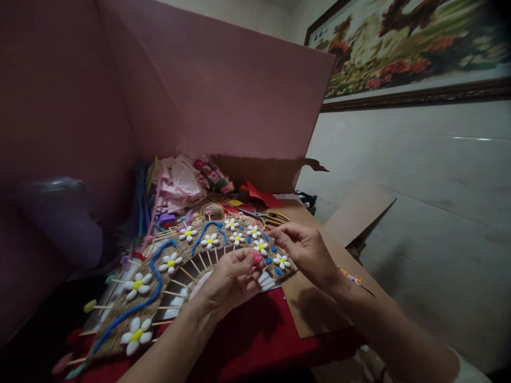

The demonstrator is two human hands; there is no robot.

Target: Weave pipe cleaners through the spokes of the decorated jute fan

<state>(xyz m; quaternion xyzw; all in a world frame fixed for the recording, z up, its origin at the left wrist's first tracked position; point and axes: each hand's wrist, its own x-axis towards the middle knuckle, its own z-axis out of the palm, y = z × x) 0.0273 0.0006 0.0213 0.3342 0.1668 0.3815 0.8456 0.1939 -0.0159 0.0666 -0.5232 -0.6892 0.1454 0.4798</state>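
A fan-shaped craft piece of woven twine (120, 319) on thin wooden sticks lies on the table. White flowers (137, 286) with yellow centres, blue wavy strips (159, 276) and small blue dots (278, 271), all looking like modelling clay, decorate it. My left hand (233, 279) is closed in front of the fan's inner curve, a small lump of pink clay (256, 258) pinched at its fingertips. Over the fan's right end, my right hand (305, 254) has thumb and fingers pressed together close to the surface. What those fingertips hold, if anything, is too small to make out.
Behind the fan lie gold-handled scissors (271, 217), a twine ball (212, 211), red paper (263, 195) and a crumpled pink bag (181, 181). Cardboard (311, 308) lies at the right over a red cloth (247, 340). A pink panel (223, 96) stands behind.
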